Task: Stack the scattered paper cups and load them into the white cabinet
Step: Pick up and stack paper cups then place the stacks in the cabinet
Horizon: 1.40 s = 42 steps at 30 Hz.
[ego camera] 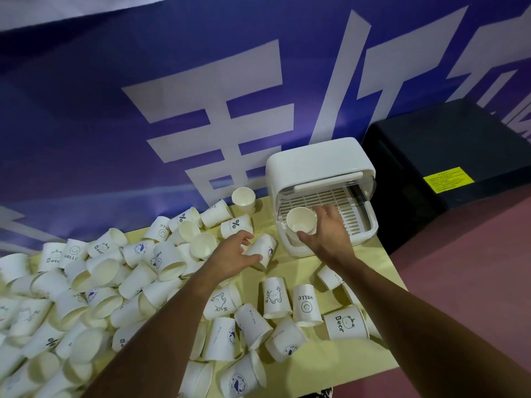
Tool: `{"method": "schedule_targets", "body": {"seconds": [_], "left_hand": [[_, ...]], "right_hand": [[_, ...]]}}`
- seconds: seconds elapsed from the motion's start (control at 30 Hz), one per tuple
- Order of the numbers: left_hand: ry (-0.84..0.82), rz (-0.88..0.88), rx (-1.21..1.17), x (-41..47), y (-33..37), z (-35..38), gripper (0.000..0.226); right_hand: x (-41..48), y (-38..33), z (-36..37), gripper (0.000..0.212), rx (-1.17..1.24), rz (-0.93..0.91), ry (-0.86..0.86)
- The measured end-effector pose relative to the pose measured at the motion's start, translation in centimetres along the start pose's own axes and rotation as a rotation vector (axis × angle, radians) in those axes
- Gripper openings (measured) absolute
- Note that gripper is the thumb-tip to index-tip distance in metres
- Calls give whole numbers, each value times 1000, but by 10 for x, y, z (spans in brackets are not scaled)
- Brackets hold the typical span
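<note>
Several white paper cups (120,285) with printed drawings lie scattered over the yellow table (324,366). The white cabinet (316,165) stands at the table's far right corner, its clear lid raised over a slatted tray (347,208). My right hand (330,234) grips one upright paper cup (301,221) in front of the cabinet's opening, mouth facing me. My left hand (232,255) closes its thumb and fingers round a tipped cup (263,249) lying just left of the cabinet.
A blue banner with large white characters (201,110) hangs behind the table. A black box with a yellow label (448,156) stands right of the cabinet. A reddish floor (474,282) lies beyond the table's right edge.
</note>
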<state>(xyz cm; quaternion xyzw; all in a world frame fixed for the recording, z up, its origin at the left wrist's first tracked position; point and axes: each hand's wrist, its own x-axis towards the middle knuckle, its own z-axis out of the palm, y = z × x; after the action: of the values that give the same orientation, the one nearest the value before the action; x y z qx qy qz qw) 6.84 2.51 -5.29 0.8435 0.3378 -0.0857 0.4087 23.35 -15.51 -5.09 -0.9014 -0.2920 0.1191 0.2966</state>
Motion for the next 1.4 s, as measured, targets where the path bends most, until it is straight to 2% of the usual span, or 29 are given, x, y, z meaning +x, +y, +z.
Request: {"method": "schedule_targets", "body": {"seconds": [0.1,0.27,0.63,1.13,1.4], "left_hand": [[39,0,-16,-11,1,-9,58],[156,-37,-60,-43,-14,-22,54],[356,-233,-201,-156,-112,-58,53],[484,-309,-230,-308,-303,-166,51],[585,-348,-251,-329,-348,-210,44]], "right_hand": [[1,-14,-8,64,60,-15,-82],[0,-45,3,63,84,-151,-200],[-58,-152,83,65,76,-365,-448],[-176,-340,206,62,7,-506,-495],[-167,-407,251,63,-20,-585,-570]]}}
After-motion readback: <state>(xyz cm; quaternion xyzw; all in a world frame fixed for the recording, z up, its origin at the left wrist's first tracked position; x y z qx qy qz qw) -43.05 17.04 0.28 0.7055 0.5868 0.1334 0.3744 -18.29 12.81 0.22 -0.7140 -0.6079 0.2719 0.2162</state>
